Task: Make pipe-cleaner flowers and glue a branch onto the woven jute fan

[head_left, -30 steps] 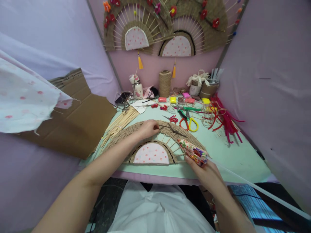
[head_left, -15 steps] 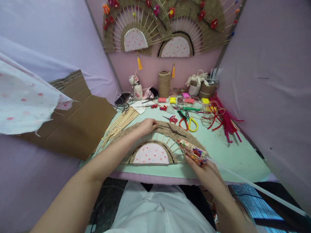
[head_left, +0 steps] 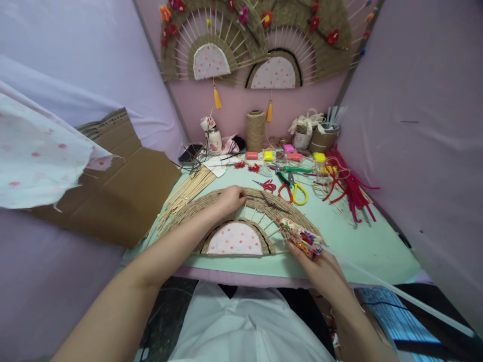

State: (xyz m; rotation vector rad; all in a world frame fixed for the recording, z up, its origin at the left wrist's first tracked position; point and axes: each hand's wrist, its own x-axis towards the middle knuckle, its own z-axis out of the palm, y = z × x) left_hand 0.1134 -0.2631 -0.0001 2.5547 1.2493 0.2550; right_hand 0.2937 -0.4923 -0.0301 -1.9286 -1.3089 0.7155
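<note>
In front of me lies a fan [head_left: 177, 221] of twine wound over thin sticks, with a dotted half-round cloth panel [head_left: 234, 239] at its centre. My left hand [head_left: 233, 198] rests on the top of the twine band, its fingers curled and pressed together; whatever they pinch is hidden. Just right of those fingers, a dark twig-like strip [head_left: 275, 203] runs along the band. My right hand [head_left: 320, 264] grips a glue gun [head_left: 300, 235] wrapped in flowered cloth, its nozzle pointing left over the fan's right sticks. A long pale glue stick [head_left: 400, 291] trails from its back.
Beyond the fan lie small scissors [head_left: 268, 186], yellow-and-red-handled cutters [head_left: 300, 193], clay packets [head_left: 267, 156] and a twine spool [head_left: 255, 130]. Thin sticks [head_left: 188, 193] lie left, red pipe cleaners [head_left: 352, 193] right. Cardboard [head_left: 124, 191] leans at the left; finished fans [head_left: 324, 55] hang behind.
My left hand has shifted very slightly to the right on the twine band. My right hand and the glue gun stay nearly in place.
</note>
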